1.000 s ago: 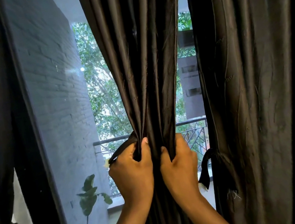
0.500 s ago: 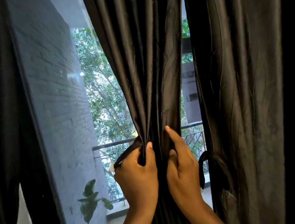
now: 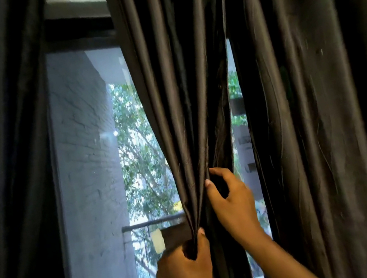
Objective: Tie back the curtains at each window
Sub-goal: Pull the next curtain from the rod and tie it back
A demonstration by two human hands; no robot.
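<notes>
No writing readable; the left hand [image 3: 188, 270] grips the gathered curtain [image 3: 187, 113] and tie-back strap [image 3: 174, 237], the right hand [image 3: 234, 201] pinches a fold above

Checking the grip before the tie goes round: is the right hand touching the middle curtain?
Touching. The head view shows the right hand with its thumb and fingertips pinching a fold of the middle curtain.

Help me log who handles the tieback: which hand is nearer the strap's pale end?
Left. The left hand grips right beside the strap's pale end; the right hand pinches curtain folds higher, farther right.
</notes>
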